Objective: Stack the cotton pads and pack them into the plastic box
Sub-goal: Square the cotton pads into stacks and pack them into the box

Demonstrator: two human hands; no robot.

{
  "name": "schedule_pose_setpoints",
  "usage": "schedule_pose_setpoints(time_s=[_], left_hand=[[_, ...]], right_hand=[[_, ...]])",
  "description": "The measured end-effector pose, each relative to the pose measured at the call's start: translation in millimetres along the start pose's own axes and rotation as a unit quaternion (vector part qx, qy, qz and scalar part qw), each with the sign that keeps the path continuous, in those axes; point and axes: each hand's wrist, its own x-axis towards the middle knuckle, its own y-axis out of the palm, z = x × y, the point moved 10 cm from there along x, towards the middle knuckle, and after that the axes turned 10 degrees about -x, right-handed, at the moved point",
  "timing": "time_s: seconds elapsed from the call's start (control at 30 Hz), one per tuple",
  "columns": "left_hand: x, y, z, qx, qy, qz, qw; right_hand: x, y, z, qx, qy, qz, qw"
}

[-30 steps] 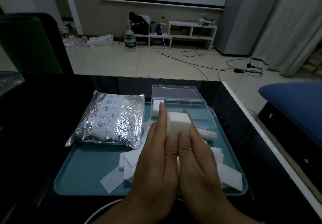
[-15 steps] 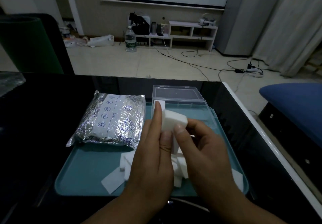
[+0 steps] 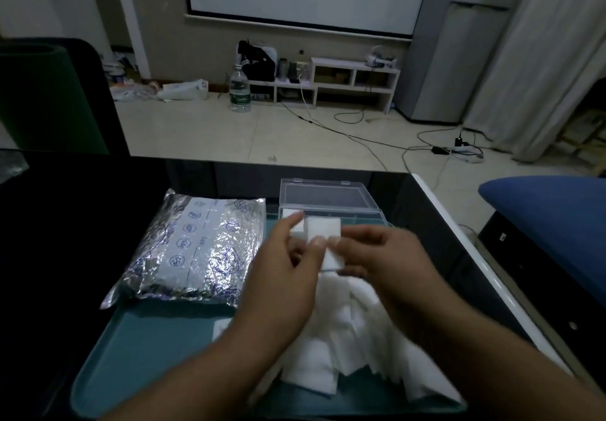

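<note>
A small stack of white cotton pads (image 3: 323, 232) is held above the teal tray (image 3: 137, 348), just in front of the clear plastic box (image 3: 328, 199). My left hand (image 3: 278, 279) grips the stack from the left, thumb on its near face. My right hand (image 3: 387, 263) pinches it from the right. The box stands open at the tray's far edge, lid tipped back, with a few pads showing in its left end. Loose white pads (image 3: 357, 348) lie heaped on the tray under my forearms.
A crinkled silver foil pouch (image 3: 193, 253) lies on the tray's left half. The tray sits on a black table whose white right edge (image 3: 459, 240) runs close by. A blue seat (image 3: 551, 210) stands to the right.
The stack has moved forward and lower toward the box. My right hand has shifted from beside the stack to pinching its right side, and the view has tilted so more loose pads show.
</note>
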Motion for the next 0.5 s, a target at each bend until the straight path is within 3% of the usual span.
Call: schedule_pose_setpoints(time_s=[0.1,0.2,0.3,0.4,0.5], left_hand=[[42.4,-6.7,-11.1,0.183,0.069,0.01,0.981],[82.1,-8.0,-22.2,0.331,0.161,0.029,0.929],[101.4,6.6,-6.0,0.442,0.185,0.113,0.87],[104.4,24.6,12.1,0.509,0.191,0.191,0.817],[105.6,35.3,23.7,0.53,0.193,0.226,0.794]], right_hand=[[49.0,-11.8,2.9,-0.015,0.042,-0.006,0.999],[96.9,-15.7,-2.6,-0.042,0.087,-0.012,0.995],[128.0,-12.7,-15.0,-0.093,0.122,-0.02,0.988],[141.6,-4.5,-24.7,-0.155,0.138,-0.007,0.978],[144.1,-2.8,-31.6,-0.194,0.144,-0.008,0.97]])
